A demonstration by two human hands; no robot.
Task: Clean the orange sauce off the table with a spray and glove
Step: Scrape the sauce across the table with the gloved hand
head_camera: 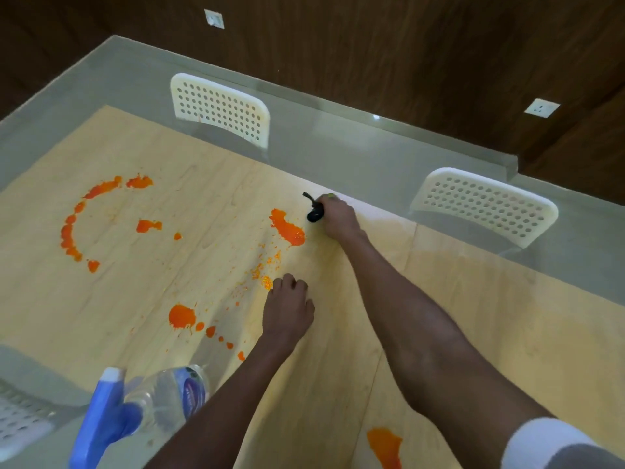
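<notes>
A glass-topped table [338,143] is shown from above, with light wood beneath the pane. Orange sauce [287,228] is spattered across the surface: an arc of blots at the left, one elongated blot near the centre, a round blot with a trail of drops nearer the viewer, and a further patch at the lower edge. The right hand [338,216] is extended to the far side of the central blot, its fingers curled round a crumpled black glove [314,211], which is held just beside that blot. The left hand [287,309] is rested on the table nearer the viewer, fingers curled under and nothing held, close to a scatter of fine orange specks. A spray bottle [152,404], clear-bodied with a blue trigger head, is seen at the lower left, apart from both hands. Two white perforated chairs [220,108] are visible through and beyond the glass.
</notes>
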